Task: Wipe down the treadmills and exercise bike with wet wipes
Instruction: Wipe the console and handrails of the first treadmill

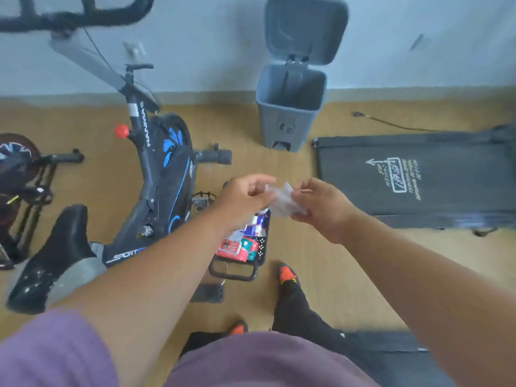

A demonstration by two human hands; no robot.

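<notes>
Wet wipe, a thin translucent white sheet [282,201], sits at the centre of the frame, pinched between the curled fingers of the left hand [245,198] and the right hand [321,208], above a black wire basket of colourful wipe packets [243,247] on the wooden floor. Black exercise bike with blue markings [164,169] stands at the left, a dark grey treadmill deck [418,177] at the right, an open grey pedal bin [290,107] at upper centre. Pulled apart unevenly, the flimsy sheet could tear or slip and drop to the floor.
</notes>
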